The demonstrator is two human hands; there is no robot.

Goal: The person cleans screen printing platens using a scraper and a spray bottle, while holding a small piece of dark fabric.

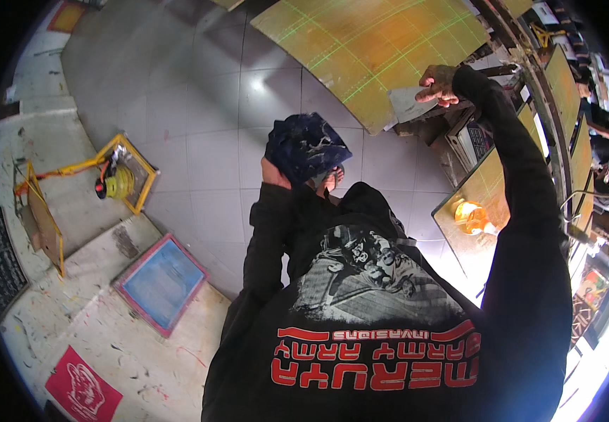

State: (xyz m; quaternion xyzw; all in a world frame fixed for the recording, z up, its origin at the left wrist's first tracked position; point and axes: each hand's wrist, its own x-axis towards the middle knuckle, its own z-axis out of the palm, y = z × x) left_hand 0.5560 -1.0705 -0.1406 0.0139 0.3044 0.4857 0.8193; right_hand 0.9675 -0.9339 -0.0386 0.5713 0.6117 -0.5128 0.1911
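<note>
My left hand (pixel 274 176) grips the near left side of a dark blue folded bundle (pixel 311 149) with pale streaks on its top. Whether it is cloth or plastic I cannot tell, and most of my left fingers are hidden beneath it. Out to the right, my right arm reaches forward. My right hand (pixel 439 86) is held with its fingers apart, nothing visible in them. It is over the near right corner of a yellowish board (pixel 375 53) crossed by bright green grid lines. Close to those fingers is a whitish sheet (pixel 408 104); contact is unclear.
A bench (pixel 125 302) on the left bears a blue screen frame with a pink border (pixel 163 283) and a red printed sheet (pixel 83 385). Beyond stands a yellow frame (pixel 151 170). To the right, an orange bottle (pixel 472 216) rests on another yellowish board (pixel 491 176). Grey tiles (pixel 213 162) cover the floor.
</note>
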